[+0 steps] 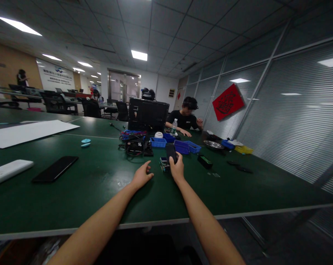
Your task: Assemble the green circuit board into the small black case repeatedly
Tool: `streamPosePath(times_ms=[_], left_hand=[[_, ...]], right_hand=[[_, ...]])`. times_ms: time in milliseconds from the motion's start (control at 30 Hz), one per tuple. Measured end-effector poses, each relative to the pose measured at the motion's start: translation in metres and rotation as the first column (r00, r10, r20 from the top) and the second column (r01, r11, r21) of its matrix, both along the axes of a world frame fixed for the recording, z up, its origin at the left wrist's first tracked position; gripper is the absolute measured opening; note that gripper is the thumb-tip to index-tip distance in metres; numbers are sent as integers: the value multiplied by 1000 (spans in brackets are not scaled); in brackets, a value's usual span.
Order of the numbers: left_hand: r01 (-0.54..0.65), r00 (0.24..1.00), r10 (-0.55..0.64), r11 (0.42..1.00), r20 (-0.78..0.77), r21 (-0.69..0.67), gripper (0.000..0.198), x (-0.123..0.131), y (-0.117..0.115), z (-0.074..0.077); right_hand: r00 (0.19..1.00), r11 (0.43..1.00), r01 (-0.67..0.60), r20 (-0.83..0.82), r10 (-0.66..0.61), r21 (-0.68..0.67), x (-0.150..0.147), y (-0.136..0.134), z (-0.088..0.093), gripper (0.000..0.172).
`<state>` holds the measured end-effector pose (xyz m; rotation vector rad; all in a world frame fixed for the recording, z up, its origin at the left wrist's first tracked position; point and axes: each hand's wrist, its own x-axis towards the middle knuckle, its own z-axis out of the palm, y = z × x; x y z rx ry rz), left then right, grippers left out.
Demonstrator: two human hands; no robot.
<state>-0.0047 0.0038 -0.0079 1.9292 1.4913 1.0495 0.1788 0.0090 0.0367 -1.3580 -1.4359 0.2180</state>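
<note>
My right hand (177, 166) is closed around a dark, flat smartphone (170, 150), held upright with the thumb across its lower part. Just left of that hand, a small stack of circuit boards (164, 165) sits on the green table (105, 198), partly hidden behind the fingers and phone. My left hand (141, 175) rests low over the table, a short way left of the boards, with its fingers apart and nothing in it. A black box with a green top (205, 161) lies right of my right hand.
Blue bins (182, 147), a black device with cables (134, 147) and a monitor (148, 113) stand ahead. A bottle (174, 127) and a metal plate (213, 145) are farther back. At left lie a black tablet-like slab (56, 169) and a white bar (10, 172). A co-worker (184, 119) sits opposite.
</note>
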Motion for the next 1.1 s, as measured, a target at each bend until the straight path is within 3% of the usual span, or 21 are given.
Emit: streamPosePath(times_ms=[100,200,267,333,467,600,667,733,833,900,967,1100], left_hand=[[-24,999,23,999,47,21,66,1,-1,2],[-56,989,43,994,141,89,67,2,0,3],[-67,977,35,986,208,149,71,2,1,4],[-59,967,12,982,255,178,74,2,1,5],[-14,953,-31,989,302,147,71,3,-2,8],[-22,952,-15,993,306,117,62,3,-3,10],[-49,959,20,994,284,97,59,3,-1,9],[-93,966,70,992,247,83,55,1,2,6],[-177,974,162,981,157,85,45,-1,6,3],[-214,973,205,972,102,93,42,-3,7,2],[-216,975,209,972,79,92,42,-3,7,1],[-185,980,177,979,87,86,44,-2,5,3]], right_hand=[[920,958,-279,-305,248,-65,-6,2,-1,42],[706,825,-561,-562,430,-73,-16,3,-6,34],[581,727,-682,-657,480,-72,-22,3,-11,29],[506,643,-761,-703,500,-91,-25,2,-15,26],[466,530,-832,-727,505,-164,-27,1,-21,25],[512,492,-832,-694,506,-256,-27,1,-26,23],[574,497,-804,-644,506,-326,-27,1,-26,22],[662,541,-744,-542,517,-393,-26,1,-25,23],[819,697,-571,-240,522,-433,-22,1,-22,26],[878,788,-442,-27,478,-429,-19,0,-20,30],[890,838,-335,146,431,-431,-18,-1,-18,31],[841,913,-172,428,331,-369,-19,-4,-14,27]])
